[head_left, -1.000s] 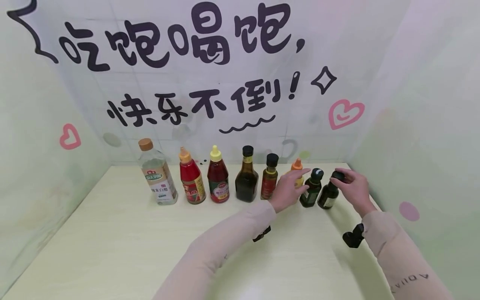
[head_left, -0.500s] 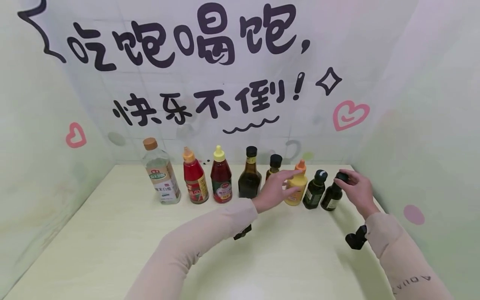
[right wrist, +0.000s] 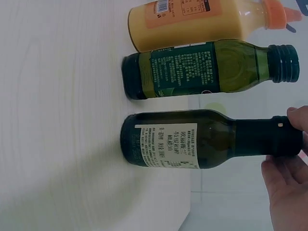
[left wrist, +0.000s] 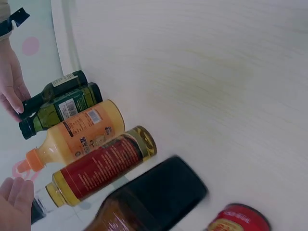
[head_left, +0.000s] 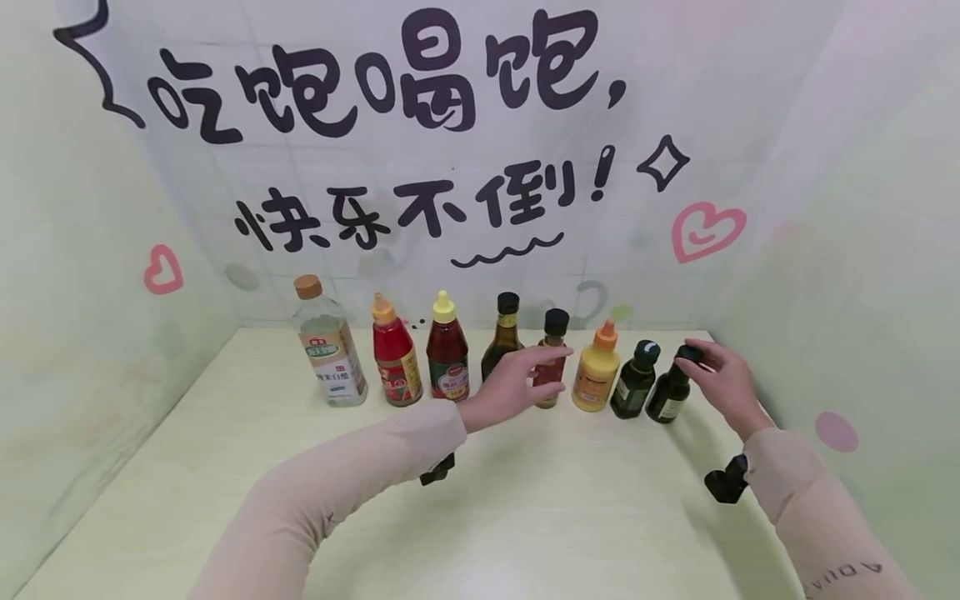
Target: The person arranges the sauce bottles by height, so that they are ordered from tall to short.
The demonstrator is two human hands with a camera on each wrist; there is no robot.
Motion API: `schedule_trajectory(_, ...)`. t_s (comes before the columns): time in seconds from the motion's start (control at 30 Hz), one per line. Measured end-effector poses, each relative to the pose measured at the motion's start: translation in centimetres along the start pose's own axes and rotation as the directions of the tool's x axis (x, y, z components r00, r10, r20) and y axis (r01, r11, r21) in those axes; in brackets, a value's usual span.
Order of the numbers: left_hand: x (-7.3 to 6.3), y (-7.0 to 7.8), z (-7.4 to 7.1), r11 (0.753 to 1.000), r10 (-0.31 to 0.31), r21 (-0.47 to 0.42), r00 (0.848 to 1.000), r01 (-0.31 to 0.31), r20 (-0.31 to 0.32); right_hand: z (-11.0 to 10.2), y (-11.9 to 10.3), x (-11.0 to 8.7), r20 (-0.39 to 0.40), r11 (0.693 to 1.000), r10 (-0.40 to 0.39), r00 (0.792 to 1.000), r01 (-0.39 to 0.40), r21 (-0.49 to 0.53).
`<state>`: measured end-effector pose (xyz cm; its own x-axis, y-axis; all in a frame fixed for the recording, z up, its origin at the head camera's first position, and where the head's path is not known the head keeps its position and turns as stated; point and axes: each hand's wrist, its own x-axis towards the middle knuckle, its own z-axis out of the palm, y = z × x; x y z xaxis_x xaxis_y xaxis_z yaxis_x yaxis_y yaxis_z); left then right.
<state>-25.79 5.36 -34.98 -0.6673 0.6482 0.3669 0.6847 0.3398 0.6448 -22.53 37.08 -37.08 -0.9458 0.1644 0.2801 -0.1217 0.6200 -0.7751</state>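
My right hand (head_left: 726,387) pinches the black cap of a small dark glass bottle (right wrist: 163,139) between thumb and fingers. That bottle stands upright at the right end of a row. Beside it are a green glass bottle (head_left: 633,387) and a yellow squeeze bottle (head_left: 596,379) with an orange nozzle. My left hand (head_left: 513,387) reaches in with fingers extended and spread, holding nothing. In the head view it overlaps a red-labelled bottle (left wrist: 103,166) with a black cap and hides part of a brown sauce bottle (head_left: 504,337).
Farther left stand a dark red bottle (head_left: 447,358) with a yellow nozzle, a red sauce bottle (head_left: 396,358) and a tall clear bottle (head_left: 330,358) with a brown cap. The pale table (head_left: 525,517) meets a printed back wall (head_left: 420,275) behind the row.
My left hand has moved left along the row, from near the green bottle, past the yellow squeeze bottle, to the red-labelled bottle. My right hand stays at the dark bottle's cap.
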Motion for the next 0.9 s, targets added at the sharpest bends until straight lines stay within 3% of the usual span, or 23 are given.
schedule_trajectory(0.13, -1.0, -0.4, -1.4, 0.998, -0.029, 0.047, 1.0, 0.029, -0.011, -0.6, -0.4, -0.3, 0.025, 0.997, -0.028, 0.999, 0.029, -0.072)
schedule_trajectory(0.27, -2.1, -1.0, -2.9, 0.997, -0.066, 0.036, 0.997, 0.067, -0.029, -1.0, -0.9, -0.8, 0.052, 0.987, -0.08, 0.995, 0.086, -0.134)
schedule_trajectory(0.47, -3.9, -2.2, -5.0, 0.993, -0.077, 0.086, 0.994, 0.084, -0.083, -1.1, -1.6, -1.5, 0.059, 0.969, -0.131, 0.99, 0.14, -0.202)
schedule_trajectory(0.73, -6.9, -3.6, -7.6, 0.979, -0.177, 0.073, 0.974, 0.189, -0.141, -1.3, -1.7, -2.0, 0.042, 0.94, -0.209, 0.977, 0.213, -0.267)
schedule_trajectory(0.9, -8.5, -4.9, -8.8, 0.969, -0.185, 0.129, 0.967, 0.209, -0.177, -1.6, -1.5, -2.4, 0.04, 0.923, -0.256, 0.966, 0.256, -0.287)
